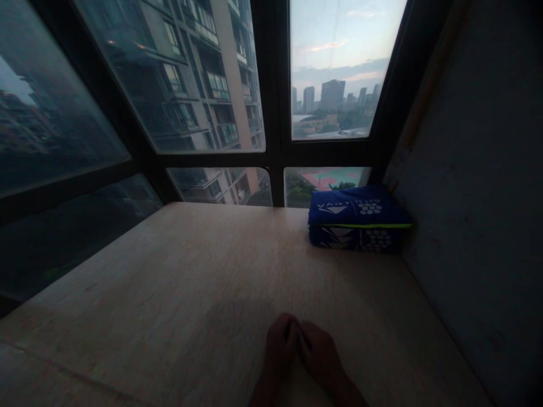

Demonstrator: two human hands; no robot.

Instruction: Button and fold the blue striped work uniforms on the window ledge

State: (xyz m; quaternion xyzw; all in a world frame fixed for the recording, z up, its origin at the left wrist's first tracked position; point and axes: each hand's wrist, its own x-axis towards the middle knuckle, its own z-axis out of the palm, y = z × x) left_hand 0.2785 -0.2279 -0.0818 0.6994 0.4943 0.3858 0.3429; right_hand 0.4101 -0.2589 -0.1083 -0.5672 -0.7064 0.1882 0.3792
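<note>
My left hand (280, 342) and my right hand (317, 346) rest side by side over the pale stone-like surface (190, 271), near the bottom centre. Both have their fingers curled in, and they touch at the thumbs and knuckles. The light is dim, and nothing can be made out inside either hand. Beyond them, at the back right, lies a blue folded fabric bundle (356, 217) with white print and a yellow-green edge, apart from both hands.
Dark window frames (274, 113) border the surface at the back and left. A grey wall (479, 215) runs along the right side, close to the bundle. Buildings and a sports court show outside through the glass.
</note>
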